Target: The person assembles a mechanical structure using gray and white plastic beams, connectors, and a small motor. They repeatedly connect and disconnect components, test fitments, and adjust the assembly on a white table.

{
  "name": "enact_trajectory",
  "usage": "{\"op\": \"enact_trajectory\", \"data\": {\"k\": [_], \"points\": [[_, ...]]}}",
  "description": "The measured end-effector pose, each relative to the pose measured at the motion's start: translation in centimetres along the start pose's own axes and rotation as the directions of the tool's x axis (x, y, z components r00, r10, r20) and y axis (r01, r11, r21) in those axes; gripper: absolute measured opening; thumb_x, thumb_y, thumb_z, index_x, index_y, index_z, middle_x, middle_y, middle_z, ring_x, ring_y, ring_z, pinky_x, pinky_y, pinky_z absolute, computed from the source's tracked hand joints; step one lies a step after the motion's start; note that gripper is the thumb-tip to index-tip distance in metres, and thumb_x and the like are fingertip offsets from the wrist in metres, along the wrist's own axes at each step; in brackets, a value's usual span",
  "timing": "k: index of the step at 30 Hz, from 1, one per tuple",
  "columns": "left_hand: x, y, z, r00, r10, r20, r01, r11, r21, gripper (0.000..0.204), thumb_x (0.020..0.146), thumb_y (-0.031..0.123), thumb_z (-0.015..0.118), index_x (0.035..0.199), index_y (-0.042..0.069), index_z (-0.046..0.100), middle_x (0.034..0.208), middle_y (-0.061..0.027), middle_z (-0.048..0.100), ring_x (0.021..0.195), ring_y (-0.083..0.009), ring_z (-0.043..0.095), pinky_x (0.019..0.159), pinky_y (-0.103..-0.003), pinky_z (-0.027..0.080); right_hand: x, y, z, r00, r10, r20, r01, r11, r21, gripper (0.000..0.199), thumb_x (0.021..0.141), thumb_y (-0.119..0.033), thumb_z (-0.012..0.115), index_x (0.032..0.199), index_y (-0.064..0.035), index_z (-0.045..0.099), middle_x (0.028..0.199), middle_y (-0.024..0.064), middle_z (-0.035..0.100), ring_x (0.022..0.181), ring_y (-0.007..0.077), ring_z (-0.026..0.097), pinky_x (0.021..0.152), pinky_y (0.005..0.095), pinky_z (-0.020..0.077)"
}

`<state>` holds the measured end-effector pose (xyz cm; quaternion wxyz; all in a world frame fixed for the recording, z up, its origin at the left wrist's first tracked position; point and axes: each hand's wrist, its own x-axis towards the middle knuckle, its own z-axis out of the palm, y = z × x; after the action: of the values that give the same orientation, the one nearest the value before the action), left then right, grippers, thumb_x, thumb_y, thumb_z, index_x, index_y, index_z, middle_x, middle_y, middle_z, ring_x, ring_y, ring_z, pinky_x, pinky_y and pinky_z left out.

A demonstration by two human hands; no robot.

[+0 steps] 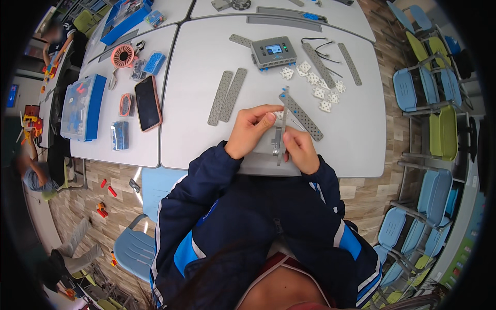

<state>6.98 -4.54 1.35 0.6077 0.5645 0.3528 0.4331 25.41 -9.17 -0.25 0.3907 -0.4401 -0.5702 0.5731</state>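
Note:
Near the table's front edge, my left hand (249,130) is closed, thumb and forefinger pinching a thin grey perforated building beam (284,129) that stands edge-on to me. A small white connector block (278,117) shows at the left fingertips, against the beam. My right hand (301,151) grips the same beam lower down, from its right side; some of its fingers are hidden. Just beyond lies another grey perforated beam (309,124) with blue pins in its far end. Several loose white connector blocks (319,93) are scattered farther back.
A grey controller with a lit screen (274,49) stands at the back, black cables (325,54) beside it. Two grey beams (227,97) lie to the left. On the adjoining table are a phone (148,103), a blue-edged case (82,107) and a pink fan (123,56).

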Motion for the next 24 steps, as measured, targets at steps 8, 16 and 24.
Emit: {"op": "enact_trajectory", "data": {"k": [8,16,24], "points": [[-2.4,1.1,-0.5,0.943,-0.101,0.318,0.078,0.993,0.086,0.041,0.097,0.033,0.060,0.118,-0.002,0.067,0.094,-0.0100,0.073,0.094,-0.0159,0.067,0.090,-0.031,0.050,-1.8,-2.2,0.7,0.993,0.010,0.117,0.008,0.989,-0.150,0.031,0.089,-0.027,0.073,0.099,0.0019,0.067,0.070,0.0080,0.067,0.066,0.0113,0.065,0.059,0.0272,0.0486],[-6.9,3.4,0.2,0.911,-0.298,0.286,0.260,0.952,0.162,0.028,0.099,0.019,0.059,0.113,-0.004,0.069,0.097,-0.0128,0.074,0.092,-0.0147,0.067,0.082,-0.027,0.051,-4.8,-2.9,0.4,0.962,-0.010,0.274,0.066,0.978,-0.198,0.029,0.088,-0.029,0.074,0.096,-0.0025,0.067,0.063,0.0045,0.061,0.056,0.0111,0.057,0.053,0.0275,0.0435],[-7.5,4.5,0.2,0.899,-0.342,0.274,0.301,0.936,0.184,0.022,0.099,0.017,0.059,0.101,-0.001,0.072,0.083,-0.0097,0.072,0.080,-0.0086,0.065,0.069,-0.025,0.049,-4.8,-2.8,0.5,0.946,-0.076,0.314,0.158,0.957,-0.243,0.019,0.083,-0.020,0.077,0.090,-0.0061,0.068,0.067,0.0056,0.059,0.052,0.0190,0.051,0.050,0.0306,0.0396]]}}
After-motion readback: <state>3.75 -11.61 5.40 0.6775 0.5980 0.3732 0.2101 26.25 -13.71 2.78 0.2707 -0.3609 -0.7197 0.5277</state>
